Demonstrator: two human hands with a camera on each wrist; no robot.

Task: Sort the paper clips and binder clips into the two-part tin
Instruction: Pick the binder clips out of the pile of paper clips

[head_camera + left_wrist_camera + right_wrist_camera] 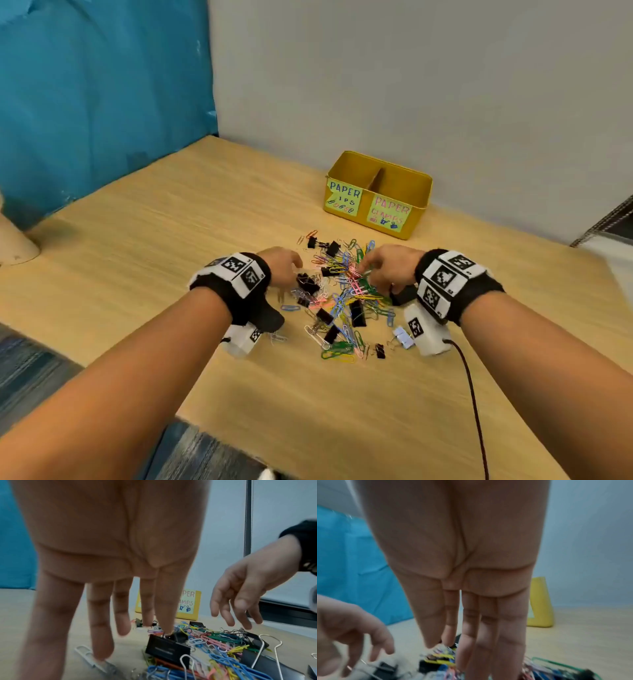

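A mixed pile of coloured paper clips (346, 291) and black binder clips (358, 313) lies mid-table. Behind it stands the yellow two-part tin (416, 221), labelled "PAPER CLIPS" on the left and "PAPER CLAMPS" on the right; its floor is hidden. My left hand (293, 272) hangs over the pile's left side, fingers straight down, one fingertip (169, 630) touching a black binder clip (167, 649). My right hand (368, 272) hovers over the pile's right side with straight fingers (488, 635), holding nothing. The tin (541, 601) also shows in the right wrist view.
The wooden table (171, 222) stands in a corner between a blue partition (102, 85) and a grey wall. A cream base (13, 243) sits at the far left. A dark cable (471, 383) trails from my right wrist. A white binder clip (402, 337) lies apart.
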